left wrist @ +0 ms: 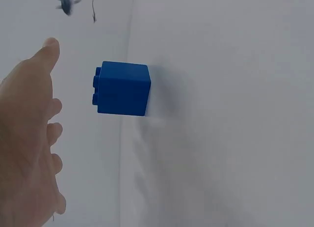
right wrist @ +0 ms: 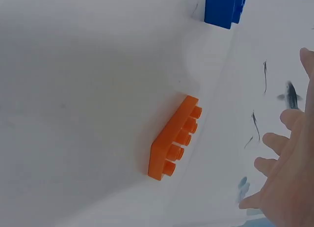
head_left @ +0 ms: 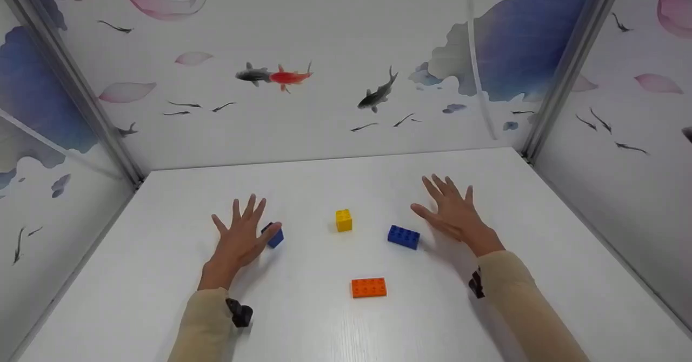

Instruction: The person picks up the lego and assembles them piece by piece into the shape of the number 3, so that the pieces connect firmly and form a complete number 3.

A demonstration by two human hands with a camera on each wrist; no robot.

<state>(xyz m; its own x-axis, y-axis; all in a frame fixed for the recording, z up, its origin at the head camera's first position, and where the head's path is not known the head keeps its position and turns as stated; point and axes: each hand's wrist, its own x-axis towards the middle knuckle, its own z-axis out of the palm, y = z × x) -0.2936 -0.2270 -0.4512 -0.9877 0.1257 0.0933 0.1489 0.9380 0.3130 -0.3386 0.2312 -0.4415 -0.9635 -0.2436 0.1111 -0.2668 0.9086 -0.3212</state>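
Observation:
My left hand [head_left: 240, 240] is held with fingers spread, and its thumb overlaps a small blue toy brick [head_left: 275, 237] in the head view. A gap shows between that hand and the blue brick [left wrist: 123, 88] in the left wrist view. My right hand [head_left: 454, 216] has its fingers spread too and holds nothing. Nearest to it lies a longer blue brick [head_left: 404, 236], studs up. Between the hands stands a yellow brick [head_left: 344, 220]. Closer to me lies a flat orange brick [head_left: 368, 288], also visible in the right wrist view.
All the bricks are on a white table [head_left: 303, 324]. Panels printed with fish and petals enclose it, with a back wall [head_left: 324, 129] behind and side walls left and right. A small black device [head_left: 239, 313] sits at my left wrist, and another [head_left: 476, 285] at my right.

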